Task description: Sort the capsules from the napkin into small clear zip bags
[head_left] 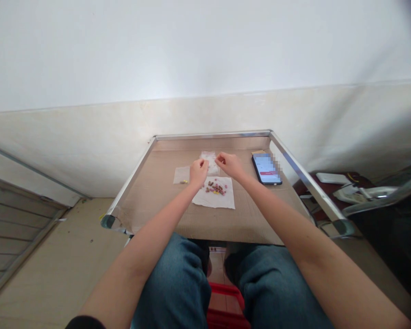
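At the left of the table (pixel 147 212), a flat clear plastic bag (pixel 180 175) lies with a small yellow capsule (pixel 184 181) at its lower edge. At centre, the left hand (pixel 198 172) and right hand (pixel 229 165) are held close together, fingers drawn in, at a second clear plastic bag (pixel 208 161); whether they pinch it cannot be told. Just below, a white paper tissue (pixel 214 194) carries a heap of brown, pink and yellow pills (pixel 215 188). The step in hand looks like fine fingertip work at that upper bag, calling for a careful pinch. Further right lies a smartphone (pixel 266 168), its screen lit.
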`<state>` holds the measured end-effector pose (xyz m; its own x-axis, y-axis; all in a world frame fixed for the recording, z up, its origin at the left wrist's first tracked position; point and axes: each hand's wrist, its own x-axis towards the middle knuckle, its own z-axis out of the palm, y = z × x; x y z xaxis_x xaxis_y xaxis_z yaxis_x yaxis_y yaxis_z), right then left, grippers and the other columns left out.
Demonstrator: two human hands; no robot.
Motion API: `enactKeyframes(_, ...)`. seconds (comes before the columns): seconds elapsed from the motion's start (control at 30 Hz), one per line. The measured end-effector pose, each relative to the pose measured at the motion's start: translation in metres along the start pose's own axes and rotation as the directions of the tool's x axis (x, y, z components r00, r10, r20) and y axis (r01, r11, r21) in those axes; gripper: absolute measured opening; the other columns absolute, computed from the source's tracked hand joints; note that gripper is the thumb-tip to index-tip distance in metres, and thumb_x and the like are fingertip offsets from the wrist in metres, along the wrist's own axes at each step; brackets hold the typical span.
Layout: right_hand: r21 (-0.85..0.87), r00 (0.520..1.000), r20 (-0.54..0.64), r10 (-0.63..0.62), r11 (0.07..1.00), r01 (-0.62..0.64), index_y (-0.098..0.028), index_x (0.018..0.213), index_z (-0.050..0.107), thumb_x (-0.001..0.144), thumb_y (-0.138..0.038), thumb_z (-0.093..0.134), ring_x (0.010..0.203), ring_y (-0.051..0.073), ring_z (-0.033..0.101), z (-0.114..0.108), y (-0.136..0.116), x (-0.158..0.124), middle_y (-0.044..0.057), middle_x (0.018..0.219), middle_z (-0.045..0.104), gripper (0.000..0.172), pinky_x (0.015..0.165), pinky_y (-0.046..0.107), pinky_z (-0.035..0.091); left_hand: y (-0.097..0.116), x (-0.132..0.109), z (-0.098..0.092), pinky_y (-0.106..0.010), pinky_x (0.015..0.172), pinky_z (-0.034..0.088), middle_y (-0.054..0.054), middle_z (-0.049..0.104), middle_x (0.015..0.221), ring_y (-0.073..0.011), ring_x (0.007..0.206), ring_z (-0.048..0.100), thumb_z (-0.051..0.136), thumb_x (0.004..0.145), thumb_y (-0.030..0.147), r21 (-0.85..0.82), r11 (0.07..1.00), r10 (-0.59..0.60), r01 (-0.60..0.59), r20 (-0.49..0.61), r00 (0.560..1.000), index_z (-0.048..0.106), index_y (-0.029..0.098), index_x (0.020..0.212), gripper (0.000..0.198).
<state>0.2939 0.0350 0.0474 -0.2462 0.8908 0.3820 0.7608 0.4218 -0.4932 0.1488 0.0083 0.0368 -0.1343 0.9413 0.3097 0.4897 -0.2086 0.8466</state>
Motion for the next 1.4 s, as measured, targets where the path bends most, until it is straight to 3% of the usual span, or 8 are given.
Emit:
enactKeyframes(0.17,-0.105,0.997,-0.075,0.016,0.994,-0.024,-0.020,0.072,0.061,0.074,-0.028,0.051,0.062,0.015,0.054,-0.011,-0.010,-0.001,0.004,0.069,0.064,0.013,0.055,0.024,0.031,-0.003,0.000,-0.004,-0.024,0.049,0.023,0.003,0.035,0.044,-0.0100,0.047,0.035,0.043,0.074,0.025,0.045,0.998,-0.031,0.032,-0.026,0.999,0.037,0.018,0.046,0.029)
enactKeyframes(0.37,0.114,0.994,-0.107,-0.021,0.993,0.033,-0.018,0.069,0.060,0.071,-0.026,0.052,0.059,0.013,0.054,-0.010,-0.021,0.008,0.003,0.067,0.063,0.011,0.056,0.023,0.034,-0.006,0.002,0.002,-0.021,0.053,0.034,0.001,0.048,0.062,-0.0097,0.056,0.045,0.039,0.080,0.039,-0.289,0.946,-0.169,0.147,-0.053,0.984,0.045,0.018,0.065,0.027)
enactKeyframes(0.47,0.343,0.996,-0.090,-0.019,0.938,0.049,-0.017,0.068,0.059,0.070,-0.025,0.053,0.060,0.012,0.054,-0.006,-0.024,0.013,0.002,0.067,0.062,0.011,0.057,0.022,0.037,-0.008,0.002,0.002,-0.022,0.055,0.037,-0.001,0.054,0.075,-0.0098,0.061,0.049,0.040,0.081,0.040,-0.400,0.840,-0.423,0.366,-0.062,0.904,0.047,0.018,0.078,0.023)
enactKeyframes(0.53,0.454,0.998,-0.055,0.018,0.891,0.009,-0.016,0.067,0.058,0.069,-0.025,0.054,0.058,0.011,0.054,-0.004,-0.025,0.015,0.002,0.065,0.062,0.011,0.056,0.022,0.039,-0.009,0.001,0.000,-0.023,0.055,0.038,-0.004,0.057,0.080,-0.0104,0.061,0.052,0.037,0.082,0.042,-0.469,0.714,-0.554,0.520,0.075,0.829,0.048,0.017,0.080,0.027)
enactKeyframes(0.63,0.497,0.994,-0.030,0.106,0.864,-0.077,-0.015,0.066,0.058,0.067,-0.025,0.055,0.055,0.011,0.054,-0.003,-0.021,0.015,0.002,0.062,0.061,0.010,0.054,0.022,0.039,-0.010,-0.001,-0.005,-0.023,0.055,0.039,-0.006,0.060,0.079,-0.0100,0.059,0.055,0.036,0.083,0.044,-0.546,0.550,-0.576,0.632,0.299,0.761,0.051,0.017,0.079,0.032)
enactKeyframes(0.87,0.541,0.955,-0.055,0.291,0.813,-0.216,-0.016,0.069,0.055,0.065,-0.021,0.055,0.049,0.010,0.052,0.003,0.003,0.013,0.000,0.058,0.059,0.007,0.049,0.021,0.040,-0.010,0.001,-0.002,-0.018,0.053,0.038,-0.002,0.061,0.077,-0.0040,0.052,0.052,0.049,0.076,0.022,-0.602,0.555,-0.550,0.574,0.251,0.796,0.051,0.016,0.078,0.006)
enactKeyframes(1.17,0.668,0.947,0.096,0.307,0.686,-0.290,-0.015,0.066,0.057,0.077,-0.041,0.046,0.049,0.008,0.049,-0.001,-0.005,0.010,0.004,0.065,0.059,0.031,0.038,0.017,0.034,-0.010,0.000,0.000,-0.018,0.051,0.038,-0.003,0.061,0.077,-0.0047,0.052,0.051,0.049,0.078,0.023,-0.536,0.708,-0.479,0.460,0.114,0.870,0.052,0.015,0.079,0.009)
enactKeyframes(1.4,0.694,0.899,0.211,0.385,0.589,-0.415,-0.014,0.075,0.064,0.079,-0.049,0.046,0.043,0.005,0.042,0.001,-0.011,0.009,0.006,0.074,0.061,0.040,0.037,0.018,0.032,-0.004,-0.001,0.002,-0.019,0.052,0.039,-0.005,0.061,0.078,-0.0070,0.057,0.051,0.048,0.079,0.030,-0.448,0.846,-0.302,0.290,0.047,0.952,0.055,0.014,0.079,0.017)
